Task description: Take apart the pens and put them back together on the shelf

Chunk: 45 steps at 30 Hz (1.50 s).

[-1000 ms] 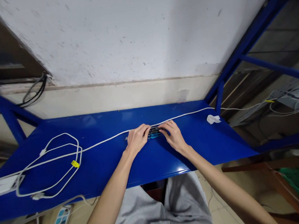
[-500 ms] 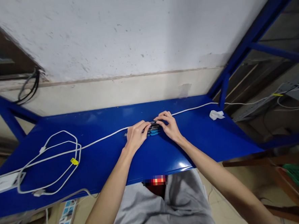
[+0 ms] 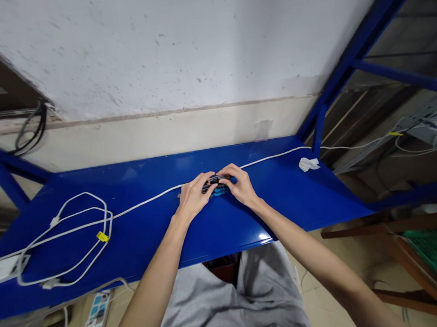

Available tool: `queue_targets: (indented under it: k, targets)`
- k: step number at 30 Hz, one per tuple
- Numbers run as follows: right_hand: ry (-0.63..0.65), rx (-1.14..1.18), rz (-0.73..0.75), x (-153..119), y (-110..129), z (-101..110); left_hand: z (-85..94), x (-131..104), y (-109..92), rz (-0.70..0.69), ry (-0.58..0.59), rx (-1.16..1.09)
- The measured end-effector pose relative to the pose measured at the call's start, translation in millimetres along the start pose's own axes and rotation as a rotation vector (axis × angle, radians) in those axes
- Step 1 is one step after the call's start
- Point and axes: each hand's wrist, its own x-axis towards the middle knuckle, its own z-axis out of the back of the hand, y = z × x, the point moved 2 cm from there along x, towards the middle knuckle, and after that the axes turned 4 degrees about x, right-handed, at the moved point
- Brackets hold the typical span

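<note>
Both hands at work over the blue tabletop, fingertips drawn in close to each other. Between them, a small dark bundle with bright blue parts on its near side; fingers hide much of it, so I can't say exactly what it is. Left hand: thumb and fingers closed narrowly on the bundle's left part. Right hand: same narrow pinch, at the right part. Whether the bundle is lifted or resting, I can't tell.

Just behind the grip, a white cable crosses the tabletop, passing out of sight behind the hands. Well left of the grip, a looped white cord with a yellow tag; farther left, a white box. Well to the right, a crumpled white scrap near the blue frame. Beyond the grip, a speckled wall. On the near side, grey trousers; below and left, a power strip.
</note>
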Motion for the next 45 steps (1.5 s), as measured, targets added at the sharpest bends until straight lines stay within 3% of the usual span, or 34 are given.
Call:
queue_targets:
  k: [5, 11, 17, 23, 28, 33, 37, 42, 45]
  targets:
    - [-0.059, 0.034, 0.022, 2, 3, 2, -2.1, 0, -1, 0.052, 0.026, 0.11]
    - [0.013, 0.042, 0.022, 3, 4, 1, -4.5, 0, -5, 0.055, 0.098, 0.118]
    - [0.119, 0.069, -0.065, -3, 5, -13, -9.3, -2, -18, -0.037, 0.181, 0.09]
    - [0.03, 0.051, -0.197, -5, 5, -13, -7.2, -4, -26, -0.095, 0.056, -0.007]
    - [0.077, -0.072, -0.247, -6, 6, -10, -9.5, -5, -36, -0.237, 0.039, -0.075]
    - [0.16, 0.099, -0.251, -5, 5, -15, -9.6, -5, -35, -0.156, -0.025, -0.172]
    - [0.101, 0.132, -0.255, -4, 1, -15, -6.9, -2, -32, -0.144, -0.055, -0.207]
    - [-0.02, 0.175, -0.305, 1, -6, -3, 3.4, 5, -15, -0.041, -0.194, -0.014]
    - [-0.028, 0.243, -0.326, 4, -10, 2, 4.4, 6, -5, -0.031, -0.153, 0.079]
